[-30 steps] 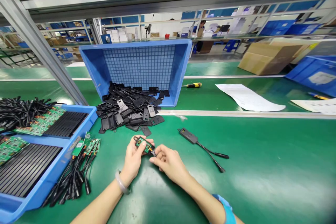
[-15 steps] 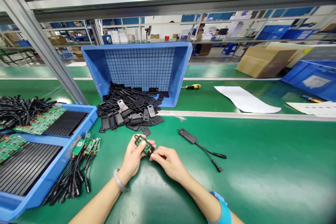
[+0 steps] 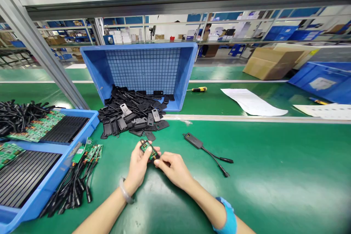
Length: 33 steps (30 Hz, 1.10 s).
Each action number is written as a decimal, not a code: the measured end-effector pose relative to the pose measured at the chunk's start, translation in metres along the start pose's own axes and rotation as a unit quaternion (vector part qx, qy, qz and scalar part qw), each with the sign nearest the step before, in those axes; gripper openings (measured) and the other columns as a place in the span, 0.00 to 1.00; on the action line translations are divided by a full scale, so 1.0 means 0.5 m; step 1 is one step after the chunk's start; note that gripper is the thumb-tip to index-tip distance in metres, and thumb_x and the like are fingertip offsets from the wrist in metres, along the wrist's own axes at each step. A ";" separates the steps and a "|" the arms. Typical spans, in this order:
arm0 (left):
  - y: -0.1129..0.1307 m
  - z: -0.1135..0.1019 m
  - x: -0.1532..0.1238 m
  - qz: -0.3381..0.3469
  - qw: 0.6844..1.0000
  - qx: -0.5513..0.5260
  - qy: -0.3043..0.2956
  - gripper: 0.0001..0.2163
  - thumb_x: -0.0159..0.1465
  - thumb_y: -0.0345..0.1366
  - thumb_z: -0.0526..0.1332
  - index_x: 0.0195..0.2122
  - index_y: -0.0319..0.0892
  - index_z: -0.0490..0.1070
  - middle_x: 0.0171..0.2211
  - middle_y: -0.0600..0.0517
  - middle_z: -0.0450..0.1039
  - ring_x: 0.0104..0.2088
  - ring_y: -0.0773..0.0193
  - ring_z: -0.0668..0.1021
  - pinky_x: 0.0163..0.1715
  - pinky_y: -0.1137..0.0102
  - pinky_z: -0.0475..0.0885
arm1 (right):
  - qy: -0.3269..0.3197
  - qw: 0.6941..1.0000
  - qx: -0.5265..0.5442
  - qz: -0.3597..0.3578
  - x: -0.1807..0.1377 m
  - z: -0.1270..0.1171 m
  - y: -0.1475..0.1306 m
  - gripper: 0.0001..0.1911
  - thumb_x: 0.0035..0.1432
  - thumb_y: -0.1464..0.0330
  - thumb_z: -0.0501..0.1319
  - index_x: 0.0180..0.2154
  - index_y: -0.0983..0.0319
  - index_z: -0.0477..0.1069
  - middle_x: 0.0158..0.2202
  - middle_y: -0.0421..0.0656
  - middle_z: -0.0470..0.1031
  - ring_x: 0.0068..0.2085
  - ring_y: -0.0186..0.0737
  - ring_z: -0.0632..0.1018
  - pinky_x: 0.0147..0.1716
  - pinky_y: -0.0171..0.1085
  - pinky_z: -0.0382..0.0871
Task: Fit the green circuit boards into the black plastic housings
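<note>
A green circuit board (image 3: pixel 149 151), seated in a black plastic case half with a loop at its top, is gripped by my left hand (image 3: pixel 139 162), thumb on the board's face. My right hand (image 3: pixel 173 168) pinches the lower end, where orange and red wires meet the case. Its curled fingers hide most of the black cable there. On the green bench to the right lies a closed black device (image 3: pixel 193 140) with two cable tails. Beyond my hands, a heap of black case parts (image 3: pixel 134 113) spills out of a tipped blue bin (image 3: pixel 186 80).
At the left, a divided blue tray (image 3: pixel 94 117) holds black strips and wired boards. Several cabled boards (image 3: pixel 89 153) lean over its edge. A yellow-black screwdriver (image 3: pixel 199 89), paper sheets (image 3: pixel 253 103), a cardboard box (image 3: pixel 270 64) and another blue bin (image 3: pixel 323 80) sit farther back. A metal post (image 3: pixel 49 51) rises at left.
The view has shifted slightly, so the surroundings sit a little farther left. Both hands keep hold of the board and case, with the right fingertips slightly repositioned at the wire end.
</note>
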<state>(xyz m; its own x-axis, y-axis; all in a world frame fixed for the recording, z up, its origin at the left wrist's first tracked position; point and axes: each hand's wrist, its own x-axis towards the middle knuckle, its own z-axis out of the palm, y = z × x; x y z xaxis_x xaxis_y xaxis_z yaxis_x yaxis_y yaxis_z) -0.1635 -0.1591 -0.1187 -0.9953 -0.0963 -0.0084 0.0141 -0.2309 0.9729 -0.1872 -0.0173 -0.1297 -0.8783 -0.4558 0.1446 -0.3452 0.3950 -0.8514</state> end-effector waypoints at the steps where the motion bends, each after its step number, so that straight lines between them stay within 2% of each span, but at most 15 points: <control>1: 0.002 -0.001 0.003 -0.021 1.000 0.002 -0.003 0.25 0.60 0.46 0.61 0.49 0.33 0.57 0.40 0.42 0.70 0.37 0.63 0.75 0.39 0.68 0.70 | 0.009 1.000 -0.001 -0.021 0.000 -0.002 -0.002 0.19 0.57 0.60 0.58 0.21 0.67 0.68 0.22 0.40 0.65 0.25 0.27 0.64 0.26 0.30 0.54; 3: 0.003 -0.003 0.007 -0.051 0.998 0.038 -0.027 0.24 0.58 0.45 0.61 0.48 0.32 0.60 0.37 0.46 0.69 0.33 0.67 0.73 0.34 0.74 0.69 | 0.049 0.996 -0.001 -0.069 -0.001 -0.006 -0.002 0.17 0.57 0.62 0.60 0.22 0.67 0.67 0.23 0.40 0.65 0.25 0.26 0.64 0.25 0.29 0.56; 6: -0.006 -0.007 0.009 -0.064 0.983 0.139 -0.104 0.18 0.59 0.44 0.58 0.41 0.32 0.63 0.30 0.50 0.66 0.24 0.72 0.67 0.23 0.76 0.64 | 0.120 0.977 -0.045 -0.170 0.001 -0.014 0.005 0.06 0.61 0.69 0.57 0.33 0.64 0.70 0.29 0.40 0.67 0.31 0.27 0.68 0.33 0.28 0.60; 7: -0.011 -0.008 0.009 -0.064 0.974 0.174 -0.127 0.15 0.60 0.43 0.57 0.39 0.33 0.64 0.28 0.51 0.65 0.22 0.72 0.66 0.21 0.75 0.62 | 0.135 0.967 -0.076 -0.201 0.002 -0.017 0.008 0.05 0.61 0.71 0.56 0.37 0.63 0.71 0.31 0.40 0.68 0.33 0.28 0.68 0.35 0.28 0.61; 9: -0.020 -0.009 0.009 -0.047 0.959 0.236 -0.148 0.12 0.61 0.40 0.54 0.34 0.33 0.64 0.27 0.50 0.65 0.21 0.71 0.66 0.21 0.75 0.60 | 0.153 0.945 -0.145 -0.251 0.003 -0.022 0.014 0.06 0.62 0.72 0.56 0.40 0.62 0.71 0.32 0.41 0.67 0.35 0.29 0.68 0.36 0.30 0.60; 11: -0.024 -0.010 0.008 -0.038 0.950 0.271 -0.149 0.11 0.61 0.39 0.53 0.33 0.34 0.64 0.27 0.49 0.67 0.22 0.71 0.67 0.22 0.75 0.61 | 0.156 0.928 -0.192 -0.277 0.003 -0.026 0.016 0.06 0.62 0.71 0.56 0.38 0.62 0.71 0.32 0.41 0.67 0.34 0.30 0.67 0.34 0.31 0.59; 18: -0.015 -0.006 0.004 -0.034 0.941 0.301 -0.153 0.10 0.61 0.38 0.52 0.33 0.35 0.64 0.28 0.49 0.70 0.21 0.72 0.67 0.23 0.75 0.61 | 0.135 0.929 -0.203 -0.277 0.004 -0.033 0.014 0.07 0.63 0.71 0.56 0.34 0.65 0.70 0.32 0.41 0.69 0.34 0.31 0.66 0.35 0.34 0.58; 24: -0.020 -0.010 0.006 -0.029 0.937 0.311 -0.158 0.11 0.62 0.39 0.51 0.32 0.35 0.65 0.28 0.49 0.71 0.22 0.71 0.67 0.24 0.74 0.61 | 0.147 0.915 -0.226 -0.300 0.005 -0.032 0.018 0.04 0.61 0.71 0.58 0.36 0.63 0.71 0.33 0.39 0.70 0.34 0.32 0.65 0.34 0.35 0.56; 33: -0.019 -0.010 0.006 -0.035 0.933 0.321 -0.158 0.09 0.61 0.36 0.51 0.32 0.35 0.65 0.28 0.50 0.72 0.21 0.72 0.67 0.23 0.75 0.60 | 0.152 0.921 -0.199 -0.300 0.007 -0.029 0.023 0.04 0.60 0.71 0.58 0.35 0.64 0.71 0.33 0.38 0.71 0.34 0.31 0.67 0.34 0.35 0.55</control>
<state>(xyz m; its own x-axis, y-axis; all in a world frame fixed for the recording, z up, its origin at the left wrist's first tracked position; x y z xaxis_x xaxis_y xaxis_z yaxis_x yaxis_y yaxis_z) -0.1659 -0.1617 -0.1292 -0.9716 0.2115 -0.1064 -0.0104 0.4109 0.9116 -0.1991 -0.0026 -0.1318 -0.5217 -0.4664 0.7143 -0.8388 0.4331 -0.3299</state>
